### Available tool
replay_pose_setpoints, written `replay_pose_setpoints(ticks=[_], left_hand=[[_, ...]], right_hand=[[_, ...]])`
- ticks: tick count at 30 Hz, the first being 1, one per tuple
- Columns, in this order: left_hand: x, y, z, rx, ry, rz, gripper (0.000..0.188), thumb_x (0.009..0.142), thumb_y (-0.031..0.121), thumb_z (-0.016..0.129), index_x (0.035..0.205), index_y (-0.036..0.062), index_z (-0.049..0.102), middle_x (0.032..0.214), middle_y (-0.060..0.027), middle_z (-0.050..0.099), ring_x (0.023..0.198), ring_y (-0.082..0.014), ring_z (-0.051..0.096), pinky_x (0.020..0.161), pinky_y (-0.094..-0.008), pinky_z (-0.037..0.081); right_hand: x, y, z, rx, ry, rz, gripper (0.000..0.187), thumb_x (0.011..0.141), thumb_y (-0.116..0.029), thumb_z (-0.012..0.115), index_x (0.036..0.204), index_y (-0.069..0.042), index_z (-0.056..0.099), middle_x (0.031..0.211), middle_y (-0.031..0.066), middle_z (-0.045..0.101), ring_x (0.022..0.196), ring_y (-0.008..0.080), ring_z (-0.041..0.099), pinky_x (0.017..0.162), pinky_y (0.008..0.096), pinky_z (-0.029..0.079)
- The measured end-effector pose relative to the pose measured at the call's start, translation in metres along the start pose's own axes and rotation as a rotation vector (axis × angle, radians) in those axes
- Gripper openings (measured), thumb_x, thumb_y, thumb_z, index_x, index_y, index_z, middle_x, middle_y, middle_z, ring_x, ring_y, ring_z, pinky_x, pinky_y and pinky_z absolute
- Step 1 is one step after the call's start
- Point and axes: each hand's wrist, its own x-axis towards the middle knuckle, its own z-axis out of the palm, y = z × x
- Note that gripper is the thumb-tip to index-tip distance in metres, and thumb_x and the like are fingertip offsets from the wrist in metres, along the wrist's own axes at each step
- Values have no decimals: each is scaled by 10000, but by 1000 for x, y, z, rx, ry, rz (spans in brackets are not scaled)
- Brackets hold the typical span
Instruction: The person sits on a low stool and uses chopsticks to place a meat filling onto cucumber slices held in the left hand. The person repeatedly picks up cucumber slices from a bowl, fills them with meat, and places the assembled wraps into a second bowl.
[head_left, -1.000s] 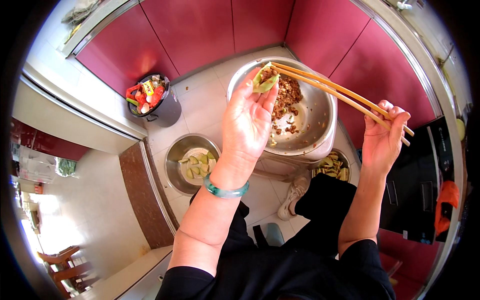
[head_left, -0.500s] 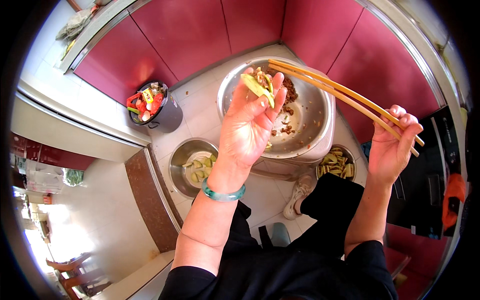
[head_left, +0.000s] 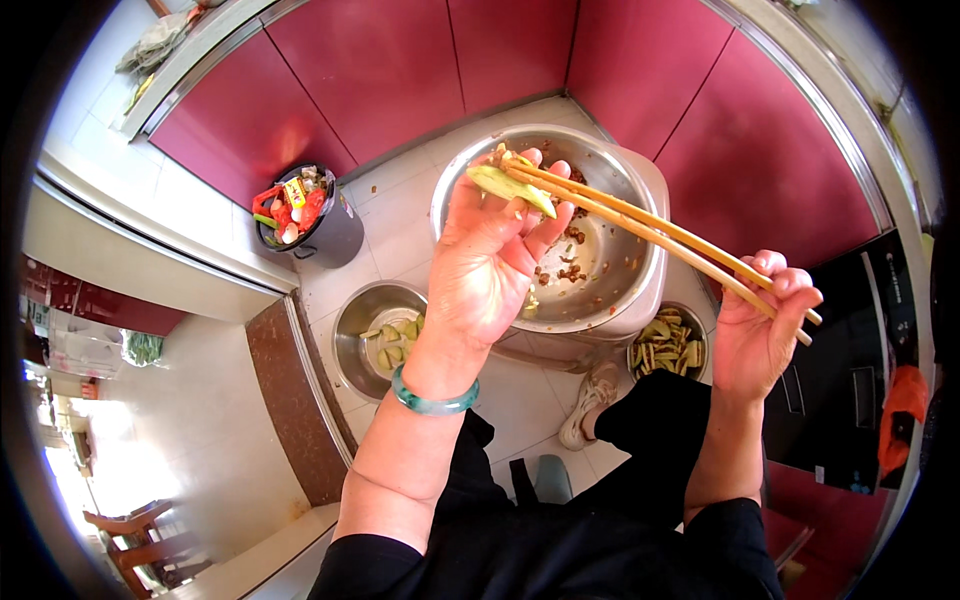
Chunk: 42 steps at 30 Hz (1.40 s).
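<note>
Here, left hand (head_left: pixel 490 255) is raised palm-up over the big steel bowl (head_left: pixel 610 300), fingers loosely cupped, cradling a pale green vegetable slice (head_left: pixel 510 187) at the fingertips; green bangle (head_left: pixel 433 398) on that wrist. Right hand (head_left: pixel 762 325) is closed around a pair of long wooden chopsticks (head_left: pixel 660 235), thumb and fingers pinching the back ends; the tips reach across the bowl and touch the slice on the left hand. Big bowl holds scattered brown minced filling (head_left: pixel 570 270), sits on the tiled floor (head_left: pixel 400 230). Left of it, a smaller steel bowl (head_left: pixel 355 340) with green slices. Right of the big bowl, a small bowl (head_left: pixel 668 345) of stuffed pieces. Further left, a dark bin (head_left: pixel 320 225) with red and white scraps, by red cabinet doors (head_left: pixel 400 60). A shoe (head_left: pixel 590 400) shows below the big bowl.
</note>
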Motion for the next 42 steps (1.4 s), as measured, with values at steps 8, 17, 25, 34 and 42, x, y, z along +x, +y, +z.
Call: replay_pose_setpoints(ticks=[8,17,25,34,42], left_hand=[[0,2,0,-24,-37,27,404,825,-67,507,1192,84,434,1259,-123,449,1216,-314,410,963,-395,456],[1,6,-7,-167,-62,47,424,832,-98,444,1222,69,452,1375,-186,325,1301,-318,279,1027,-427,385],[1,12,-1,-219,-51,33,395,824,-66,516,1172,113,463,1290,-135,437,1238,-289,390,1003,-404,416],[2,12,-4,-176,-45,60,403,826,-47,516,1181,142,473,1317,-127,415,1257,-280,367,1016,-411,390],[1,7,-5,-80,-76,50,392,837,-33,524,1180,143,455,1295,-120,438,1208,-330,418,970,-419,439]], right_hand=[[5,11,-5,69,78,104,315,943,-354,375,869,-70,491,938,102,514,866,178,575,770,309,540],[4,16,-7,89,103,197,306,948,-334,378,869,-62,494,937,95,513,876,165,569,773,295,537],[8,16,-17,225,153,267,306,950,-335,377,863,-66,494,930,86,514,840,146,569,748,269,538],[7,20,-14,196,150,266,291,947,-321,389,856,-67,498,915,80,513,847,140,566,758,276,545],[9,20,-8,229,139,266,293,944,-317,396,852,-60,502,916,81,512,844,145,575,762,281,544]])
